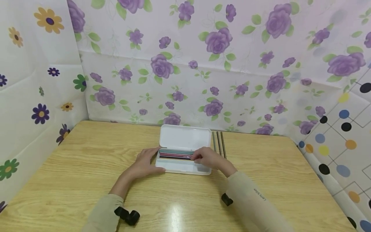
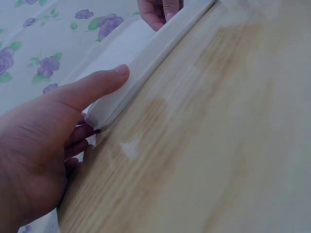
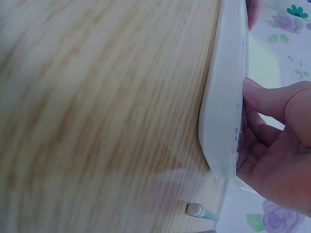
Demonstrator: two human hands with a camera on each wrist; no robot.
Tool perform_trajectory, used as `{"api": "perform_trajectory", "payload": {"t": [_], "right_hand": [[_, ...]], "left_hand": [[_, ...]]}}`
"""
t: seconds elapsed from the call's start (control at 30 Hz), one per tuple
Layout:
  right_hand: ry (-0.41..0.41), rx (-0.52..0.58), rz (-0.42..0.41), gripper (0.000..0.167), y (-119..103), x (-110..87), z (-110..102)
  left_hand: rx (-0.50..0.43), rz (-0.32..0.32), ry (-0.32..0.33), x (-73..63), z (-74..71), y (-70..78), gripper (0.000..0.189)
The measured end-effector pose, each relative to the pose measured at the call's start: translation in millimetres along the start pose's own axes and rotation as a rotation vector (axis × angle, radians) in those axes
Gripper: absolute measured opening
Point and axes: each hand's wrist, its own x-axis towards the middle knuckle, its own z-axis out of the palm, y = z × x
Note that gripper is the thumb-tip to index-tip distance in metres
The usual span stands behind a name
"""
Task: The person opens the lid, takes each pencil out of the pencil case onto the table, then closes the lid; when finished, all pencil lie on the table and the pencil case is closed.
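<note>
Rising at the back, a white sheet (image 1: pixel 185 82) is printed with purple flowers and green leaves, and it is flanked by daisy-like flowers at the left and coloured dots joined by lines at the right. Below it, a pale wooden surface (image 1: pixel 72 180) is spread, with wood grain shown across it. Over its near part, two light beige sleeves (image 1: pixel 252 199) are stretched, one on each arm. Near the far edge of the surface, a white pencil case (image 1: pixel 176 166) is set down, its lid (image 1: pixel 185 137) swung open toward the sheet. By the left hand (image 1: pixel 145 164), the left end of the case is spanned: the fingers are spread, with the thumb laid along the near rim. By the right hand (image 1: pixel 209 158), the right part of the case is reached into; its fingers are bent inside, but whether a pencil is pinched cannot be told. At each wrist a black clip (image 1: pixel 127 216) is worn. In the back part of the case, several coloured pencils (image 1: pixel 175 155) are laid lengthwise, side by side. Just right of the lid, three loose pencils (image 1: pixel 219 145) are lined up
</note>
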Motion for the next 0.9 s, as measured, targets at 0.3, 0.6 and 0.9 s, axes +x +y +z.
{"api": "perform_trajectory", "payload": {"t": [0.3, 0.6, 0.9], "right_hand": [[-0.001, -0.016, -0.050, 0.016, -1.7, 0.2, 1.0], [0.070, -0.038, -0.031, 0.019, -2.9, -1.4, -5.5], [0.226, 0.067, 0.061, 0.014, -3.2, -1.8, -6.7]], "left_hand": [[-0.004, -0.001, 0.008, -0.1, 1.7, -1.2, 0.096], [-0.001, 0.000, 0.011, 0.3, 1.7, -1.0, 0.097], [-0.005, 0.007, 0.014, -0.3, 0.1, 1.2, 0.097]]}}
